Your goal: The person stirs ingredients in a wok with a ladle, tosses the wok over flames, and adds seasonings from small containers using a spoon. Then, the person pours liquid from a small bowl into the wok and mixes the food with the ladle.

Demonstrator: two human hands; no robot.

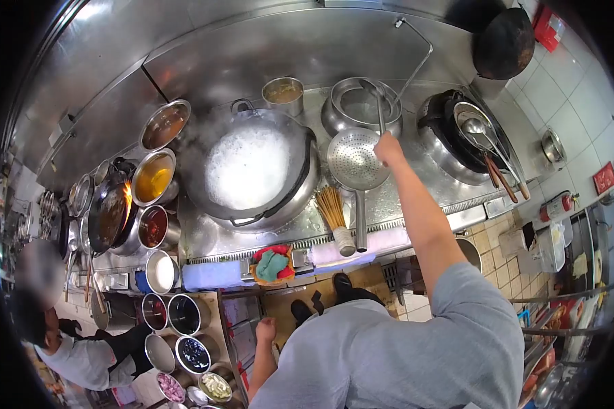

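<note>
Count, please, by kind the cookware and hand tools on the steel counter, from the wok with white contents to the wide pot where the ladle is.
Wok: 1
Pots (small pot, wide pot): 2
Ladle, in the right hand: 1
Perforated skimmer: 1
Brush: 1
Total: 6

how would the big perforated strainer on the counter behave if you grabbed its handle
The strainer looks like metal, so it should stay stiff. With its broad bowl at one end, it would probably feel head-heavy. The many holes suggest it may be lighter than a solid bowl that size.
</note>
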